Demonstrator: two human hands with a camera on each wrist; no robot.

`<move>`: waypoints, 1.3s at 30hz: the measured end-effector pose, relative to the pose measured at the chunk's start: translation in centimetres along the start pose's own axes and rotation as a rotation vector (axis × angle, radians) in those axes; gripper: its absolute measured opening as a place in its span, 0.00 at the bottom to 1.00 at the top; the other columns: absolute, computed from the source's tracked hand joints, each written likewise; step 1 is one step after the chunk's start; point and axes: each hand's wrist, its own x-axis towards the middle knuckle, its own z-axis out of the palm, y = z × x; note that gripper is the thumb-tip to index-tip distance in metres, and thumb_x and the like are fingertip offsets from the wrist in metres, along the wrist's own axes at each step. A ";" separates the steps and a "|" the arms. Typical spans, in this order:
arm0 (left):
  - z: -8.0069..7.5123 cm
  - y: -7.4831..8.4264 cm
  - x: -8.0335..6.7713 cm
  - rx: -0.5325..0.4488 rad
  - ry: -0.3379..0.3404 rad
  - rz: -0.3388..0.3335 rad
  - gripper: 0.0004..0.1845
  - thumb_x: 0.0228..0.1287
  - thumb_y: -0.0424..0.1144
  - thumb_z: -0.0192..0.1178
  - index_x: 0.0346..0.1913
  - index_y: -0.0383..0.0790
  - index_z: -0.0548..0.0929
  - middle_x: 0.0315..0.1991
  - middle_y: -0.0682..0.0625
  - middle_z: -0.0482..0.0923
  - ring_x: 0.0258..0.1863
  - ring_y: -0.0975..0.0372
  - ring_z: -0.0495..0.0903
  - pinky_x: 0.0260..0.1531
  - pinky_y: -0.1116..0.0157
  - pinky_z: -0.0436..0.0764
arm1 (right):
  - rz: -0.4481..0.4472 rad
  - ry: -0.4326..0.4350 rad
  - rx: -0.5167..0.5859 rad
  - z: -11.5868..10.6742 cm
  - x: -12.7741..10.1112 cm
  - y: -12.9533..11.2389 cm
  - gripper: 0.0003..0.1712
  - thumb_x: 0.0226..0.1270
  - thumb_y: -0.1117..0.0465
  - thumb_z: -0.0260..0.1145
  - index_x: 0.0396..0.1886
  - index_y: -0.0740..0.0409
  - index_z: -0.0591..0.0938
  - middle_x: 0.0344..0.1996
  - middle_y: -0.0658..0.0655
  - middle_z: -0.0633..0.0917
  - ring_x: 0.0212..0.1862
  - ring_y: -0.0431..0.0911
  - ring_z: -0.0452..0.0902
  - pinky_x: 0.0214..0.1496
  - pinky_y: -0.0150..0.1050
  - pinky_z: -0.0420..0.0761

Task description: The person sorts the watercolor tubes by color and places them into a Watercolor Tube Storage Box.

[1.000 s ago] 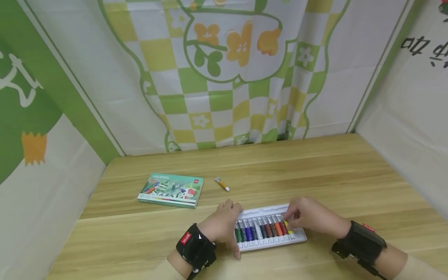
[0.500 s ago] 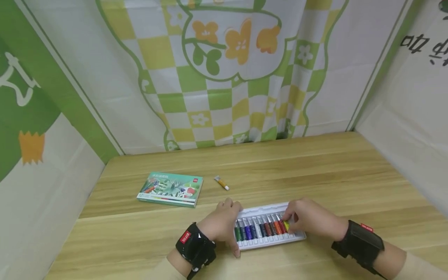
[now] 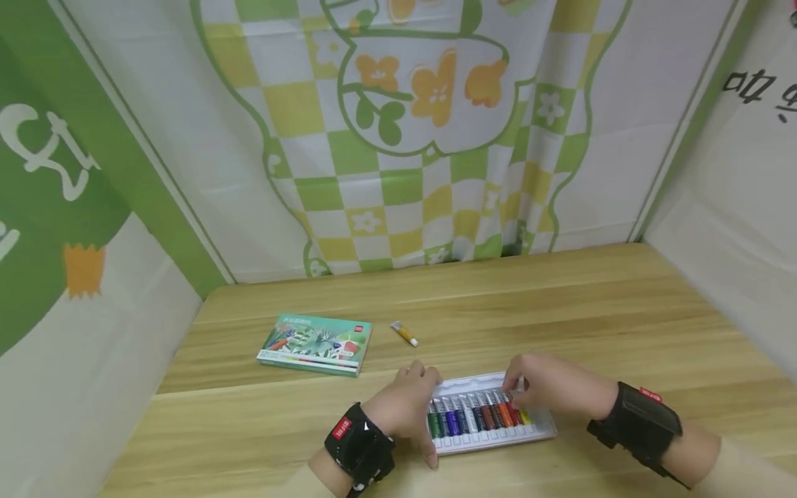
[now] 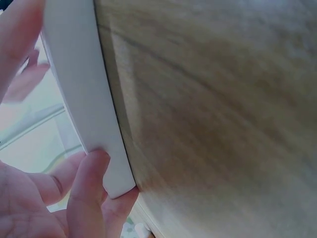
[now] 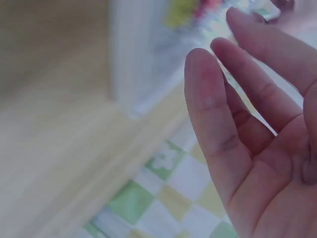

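Note:
A white tray (image 3: 540, 433) of several paint tubes (image 3: 476, 417) lies on the wooden table near its front edge. My left hand (image 3: 418, 411) grips the tray's left end, fingers along the far side and thumb at the near side. In the left wrist view the left hand (image 4: 94, 183) wraps a corner of the tray (image 4: 81, 99). My right hand (image 3: 518, 391) rests over the tray's right end, fingertips on the upper ends of the red and yellow tubes. In the right wrist view the right hand (image 5: 237, 74) shows straight fingers beside the blurred tray (image 5: 131, 59).
A loose yellow paint tube (image 3: 405, 334) lies on the table (image 3: 591, 311) behind the tray. A green printed box (image 3: 315, 344) lies flat to the left. Cloth walls with a green and yellow check pattern close in the back and sides.
My right hand's fingertips slid from the yellow tube's body up toward the tubes' far ends, so the yellow tube now shows in the tray. The left hand kept its hold.

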 end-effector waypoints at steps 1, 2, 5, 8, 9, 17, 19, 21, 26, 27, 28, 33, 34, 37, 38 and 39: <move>0.0 0.0 0.0 0.002 0.002 0.002 0.62 0.13 0.47 0.91 0.65 0.38 0.74 0.53 0.47 0.71 0.53 0.54 0.70 0.55 0.57 0.79 | -0.018 0.007 -0.014 -0.2 0.5 -0.2 0.07 0.58 0.70 0.76 0.35 0.56 0.90 0.35 0.48 0.87 0.33 0.37 0.76 0.34 0.35 0.80; 0.1 0.1 0.1 0.009 0.006 0.006 0.62 0.13 0.47 0.91 0.65 0.38 0.74 0.52 0.47 0.71 0.53 0.55 0.70 0.55 0.57 0.79 | -0.033 0.016 -0.025 -0.5 1.1 -0.4 0.07 0.59 0.70 0.75 0.36 0.57 0.90 0.35 0.49 0.87 0.33 0.37 0.76 0.35 0.35 0.81; 0.3 0.1 0.1 0.022 0.010 0.014 0.61 0.14 0.48 0.91 0.64 0.38 0.74 0.51 0.47 0.71 0.51 0.55 0.70 0.54 0.58 0.79 | -0.084 0.049 -0.053 -1.1 3.3 -1.3 0.06 0.61 0.72 0.74 0.37 0.59 0.90 0.35 0.50 0.88 0.33 0.37 0.78 0.36 0.34 0.82; 0.5 0.1 0.2 0.024 0.009 0.017 0.60 0.14 0.49 0.91 0.63 0.38 0.74 0.50 0.48 0.70 0.50 0.56 0.70 0.53 0.60 0.79 | -0.099 0.063 -0.056 -1.3 6.1 -2.0 0.06 0.63 0.72 0.72 0.38 0.61 0.90 0.34 0.51 0.88 0.33 0.37 0.78 0.37 0.33 0.82; 0.6 0.1 0.2 0.025 0.009 0.020 0.60 0.14 0.49 0.91 0.63 0.38 0.74 0.50 0.48 0.70 0.50 0.56 0.70 0.52 0.60 0.79 | -0.099 0.060 -0.056 -1.2 7.0 -2.2 0.06 0.63 0.72 0.72 0.38 0.61 0.90 0.33 0.51 0.88 0.34 0.37 0.79 0.38 0.33 0.82; 0.9 0.0 0.2 0.067 0.009 0.034 0.59 0.13 0.49 0.91 0.61 0.39 0.75 0.48 0.50 0.70 0.49 0.58 0.69 0.53 0.63 0.78 | -0.060 0.016 -0.068 0.6 13.7 -2.6 0.07 0.60 0.74 0.70 0.30 0.58 0.89 0.30 0.50 0.87 0.35 0.41 0.80 0.40 0.37 0.82; 0.9 0.1 0.1 0.069 0.009 0.034 0.59 0.13 0.49 0.91 0.61 0.39 0.75 0.48 0.50 0.70 0.49 0.58 0.68 0.53 0.63 0.78 | -0.022 0.011 -0.034 0.9 14.9 -2.9 0.07 0.59 0.74 0.70 0.30 0.59 0.88 0.30 0.51 0.87 0.33 0.41 0.79 0.38 0.35 0.81; 0.8 0.1 0.1 0.065 0.010 0.030 0.59 0.13 0.49 0.91 0.61 0.39 0.75 0.48 0.49 0.70 0.49 0.58 0.68 0.54 0.63 0.77 | 0.008 0.016 0.003 1.1 16.1 -3.2 0.06 0.58 0.74 0.69 0.31 0.60 0.88 0.29 0.52 0.86 0.30 0.42 0.79 0.34 0.32 0.79; 0.6 0.1 0.1 0.058 0.005 0.023 0.59 0.15 0.50 0.91 0.61 0.38 0.75 0.49 0.49 0.69 0.49 0.59 0.68 0.54 0.63 0.77 | 0.104 0.015 0.087 1.3 18.5 -4.0 0.05 0.63 0.70 0.71 0.38 0.63 0.86 0.24 0.53 0.85 0.23 0.44 0.81 0.28 0.31 0.77; 0.5 0.1 0.0 0.060 0.002 0.023 0.59 0.15 0.50 0.91 0.61 0.38 0.75 0.49 0.49 0.69 0.49 0.59 0.67 0.54 0.63 0.77 | 0.132 0.010 0.100 1.3 18.9 -4.1 0.06 0.64 0.69 0.71 0.39 0.63 0.85 0.23 0.53 0.85 0.22 0.44 0.81 0.28 0.31 0.77; 0.4 0.1 0.0 0.065 0.002 0.022 0.59 0.15 0.50 0.91 0.61 0.37 0.75 0.49 0.48 0.69 0.48 0.59 0.67 0.54 0.63 0.77 | 0.157 0.005 0.112 1.3 19.3 -4.2 0.07 0.64 0.68 0.72 0.41 0.63 0.84 0.23 0.54 0.85 0.22 0.44 0.81 0.28 0.31 0.77; 0.0 0.0 0.0 0.092 0.004 0.020 0.59 0.16 0.51 0.91 0.62 0.37 0.75 0.51 0.46 0.70 0.49 0.58 0.68 0.54 0.62 0.77 | 0.243 -0.024 0.152 1.8 20.9 -4.6 0.15 0.59 0.69 0.76 0.44 0.63 0.81 0.22 0.56 0.83 0.20 0.43 0.79 0.27 0.33 0.82; -0.1 -0.1 0.0 0.095 0.009 0.021 0.59 0.15 0.51 0.91 0.62 0.37 0.75 0.51 0.46 0.70 0.49 0.58 0.68 0.54 0.62 0.77 | 0.243 -0.026 0.148 2.0 21.1 -4.6 0.15 0.58 0.71 0.76 0.43 0.64 0.81 0.22 0.56 0.82 0.20 0.42 0.78 0.26 0.33 0.82; -0.1 -0.1 -0.1 0.095 0.019 0.023 0.61 0.14 0.50 0.91 0.63 0.38 0.74 0.53 0.45 0.71 0.50 0.57 0.69 0.55 0.61 0.77 | 0.228 -0.027 0.117 2.6 21.6 -4.6 0.17 0.55 0.74 0.75 0.43 0.64 0.80 0.24 0.55 0.81 0.20 0.41 0.77 0.23 0.31 0.81; -0.2 -0.2 -0.1 0.092 0.021 0.023 0.61 0.14 0.50 0.91 0.63 0.38 0.74 0.54 0.45 0.71 0.51 0.56 0.69 0.56 0.61 0.77 | 0.221 -0.021 0.100 2.7 21.7 -4.6 0.17 0.54 0.74 0.76 0.42 0.64 0.80 0.25 0.55 0.80 0.20 0.41 0.77 0.23 0.31 0.81; -0.2 -0.2 -0.1 0.094 0.024 0.023 0.61 0.14 0.50 0.91 0.64 0.38 0.74 0.54 0.45 0.71 0.51 0.56 0.70 0.56 0.60 0.77 | 0.214 -0.017 0.079 2.8 21.8 -4.7 0.16 0.54 0.74 0.76 0.42 0.64 0.81 0.26 0.55 0.80 0.20 0.41 0.76 0.22 0.30 0.80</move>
